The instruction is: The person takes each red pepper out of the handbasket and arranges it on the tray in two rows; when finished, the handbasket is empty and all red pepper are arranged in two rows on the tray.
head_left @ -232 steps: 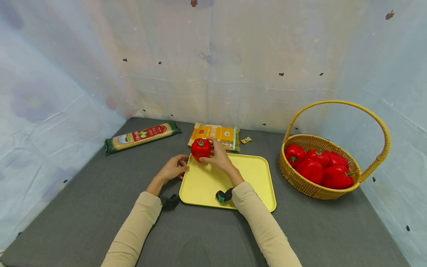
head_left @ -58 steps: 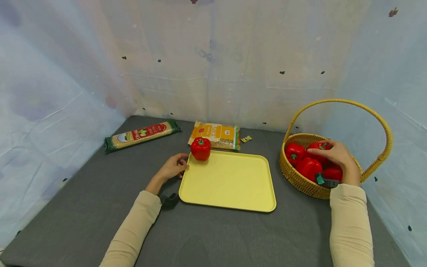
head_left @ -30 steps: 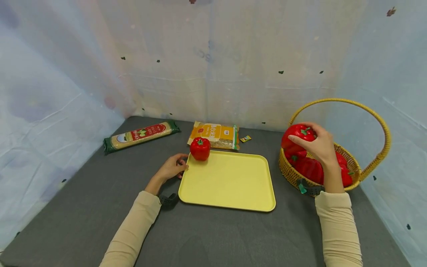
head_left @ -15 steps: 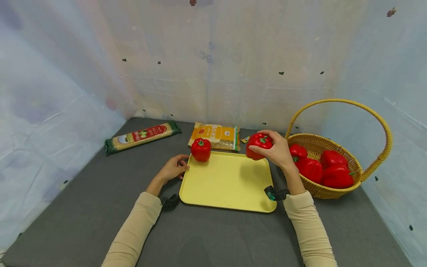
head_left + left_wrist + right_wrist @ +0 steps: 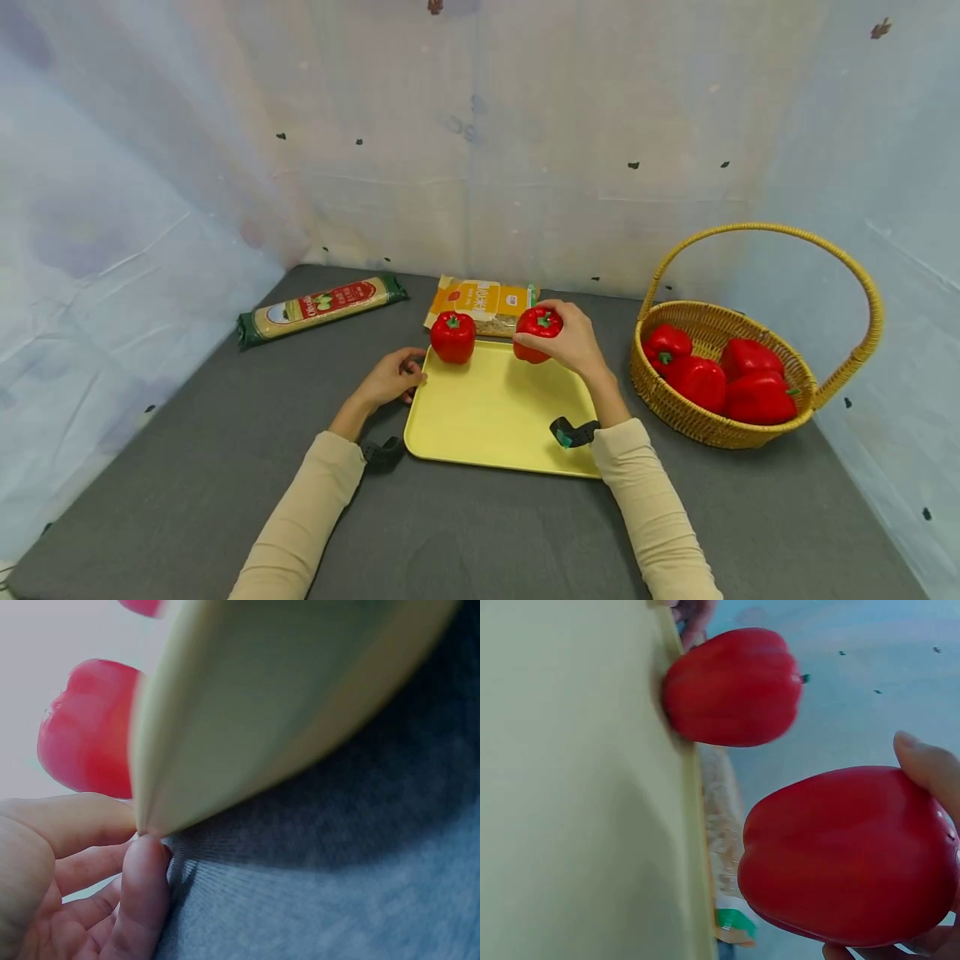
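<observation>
Light is being bounced back by smooth, shiny peppers (image 5: 847, 855). The bench (image 5: 525, 542) is being covered by dull, rough cloth. The long pack (image 5: 322, 307) is being covered by thin, shiny plastic. Smooth plastic is being seen in the tray (image 5: 495, 408), bumpy weaving in the basket (image 5: 673, 412).

Centres yellow tray (image 5: 487, 417) on grey tabletop (image 5: 187, 467). Bears noodle packet (image 5: 322, 308) at ten o'clock, grain bag (image 5: 480, 298) twelve, wicker basket (image 5: 686, 422) three.

One tray (image 5: 487, 417); right of it, one basket (image 5: 678, 423). One pepper (image 5: 453, 340) on the tray, another pepper (image 5: 542, 320) above it, four peppers (image 5: 759, 398) in the basket: six showing. One bag (image 5: 480, 300) behind the tray, another bag (image 5: 322, 308) behind and left: two. Left hand (image 5: 386, 379) at the tray's edge, right hand (image 5: 573, 340) above it: two.
</observation>
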A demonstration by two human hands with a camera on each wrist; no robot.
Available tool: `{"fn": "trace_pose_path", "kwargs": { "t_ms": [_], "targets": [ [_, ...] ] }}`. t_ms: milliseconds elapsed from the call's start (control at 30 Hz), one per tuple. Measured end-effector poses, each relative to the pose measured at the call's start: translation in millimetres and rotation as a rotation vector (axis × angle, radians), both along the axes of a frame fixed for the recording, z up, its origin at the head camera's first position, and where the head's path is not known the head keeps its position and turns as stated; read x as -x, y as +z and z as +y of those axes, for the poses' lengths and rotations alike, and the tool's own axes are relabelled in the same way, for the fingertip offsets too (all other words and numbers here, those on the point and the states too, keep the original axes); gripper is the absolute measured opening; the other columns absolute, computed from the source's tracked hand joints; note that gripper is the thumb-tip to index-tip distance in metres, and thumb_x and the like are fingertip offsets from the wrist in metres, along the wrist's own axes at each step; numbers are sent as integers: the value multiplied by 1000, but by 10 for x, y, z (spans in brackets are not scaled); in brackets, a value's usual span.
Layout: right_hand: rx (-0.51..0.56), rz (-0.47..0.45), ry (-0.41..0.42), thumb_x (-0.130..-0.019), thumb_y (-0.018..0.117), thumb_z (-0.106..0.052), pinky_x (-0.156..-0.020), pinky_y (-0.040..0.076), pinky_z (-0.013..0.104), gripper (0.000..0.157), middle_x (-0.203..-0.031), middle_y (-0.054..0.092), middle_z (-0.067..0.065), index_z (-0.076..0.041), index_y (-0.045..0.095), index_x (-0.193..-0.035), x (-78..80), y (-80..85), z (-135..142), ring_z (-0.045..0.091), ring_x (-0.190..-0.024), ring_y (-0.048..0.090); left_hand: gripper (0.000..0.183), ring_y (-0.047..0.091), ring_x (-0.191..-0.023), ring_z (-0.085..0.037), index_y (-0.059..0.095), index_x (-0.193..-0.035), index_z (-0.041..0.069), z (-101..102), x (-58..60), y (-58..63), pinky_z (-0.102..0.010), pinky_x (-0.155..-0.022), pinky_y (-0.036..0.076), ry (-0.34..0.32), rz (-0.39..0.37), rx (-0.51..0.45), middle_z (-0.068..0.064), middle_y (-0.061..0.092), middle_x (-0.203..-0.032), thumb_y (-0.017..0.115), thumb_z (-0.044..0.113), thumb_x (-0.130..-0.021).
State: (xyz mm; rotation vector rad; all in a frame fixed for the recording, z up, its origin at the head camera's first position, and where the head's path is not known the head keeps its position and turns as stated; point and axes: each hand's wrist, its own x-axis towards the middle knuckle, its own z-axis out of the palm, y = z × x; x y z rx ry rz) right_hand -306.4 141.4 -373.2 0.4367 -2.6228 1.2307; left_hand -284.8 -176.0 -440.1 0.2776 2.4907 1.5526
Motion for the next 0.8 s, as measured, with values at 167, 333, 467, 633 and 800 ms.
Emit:
{"fn": "trace_pose_path", "kwargs": {
  "t_ms": [167,333,467,633,800],
  "targets": [
    [-43,-14,-14,-71,77,-49,-81,52,45,67,-118,52,11,-12,56,-123,81,-141,-102,29,-106,49,47,53,-65,-17,43,-133,-3,-5,-9,-25,-28,-51,52,10,19,0,-12,54,-89,60,9,-91],
    [-62,-38,-37,-70,77,-49,-86,50,46,77,-122,51,13,-9,50,-130,130,-225,-178,31,-109,49,48,53,-66,-19,42,-134,-3,-11,12,-48,-31,-52,53,21,18,4,-14,54,-91,60,9,-91],
    [-24,-57,-50,-69,79,-47,-86,50,44,79,-122,52,12,-7,45,-129,143,-264,-212,30,-108,51,48,53,-65,-17,43,-134,-2,-20,34,-79,-30,-51,52,22,25,3,-13,54,-90,60,10,-91],
    [14,-72,-66,-67,80,-45,-85,51,43,78,-118,53,11,-6,45,-125,161,-300,-242,29,-106,53,47,53,-64,-17,43,-133,-2,-14,27,-62,-30,-51,52,20,28,-1,-13,54,-90,60,9,-91],
    [-11,-79,-23,-68,81,-43,-87,49,45,79,-123,50,11,-8,43,-129,177,-344,-220,29,-110,49,47,53,-64,-18,43,-133,-2,-15,27,-68,-30,-51,52,17,23,-2,-13,54,-90,60,9,-90]
  ]
}}
